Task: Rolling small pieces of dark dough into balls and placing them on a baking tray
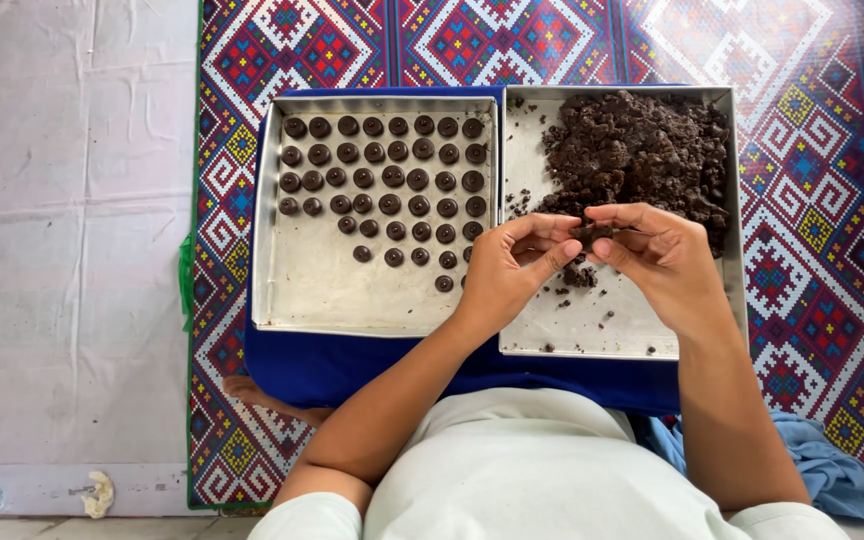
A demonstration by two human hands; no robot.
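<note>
head view, both hands (580, 252) pinching dark dough lump (590, 233), tray of dough discs (384, 180) left

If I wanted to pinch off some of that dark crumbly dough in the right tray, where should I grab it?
Probably at the near, lower-left edge of the dough heap, coming from above with fingertips. There the pile thins into loose crumbs on the bare floor of the right tray, beside the left hand and right hand, which pinch a small lump between them.
</note>
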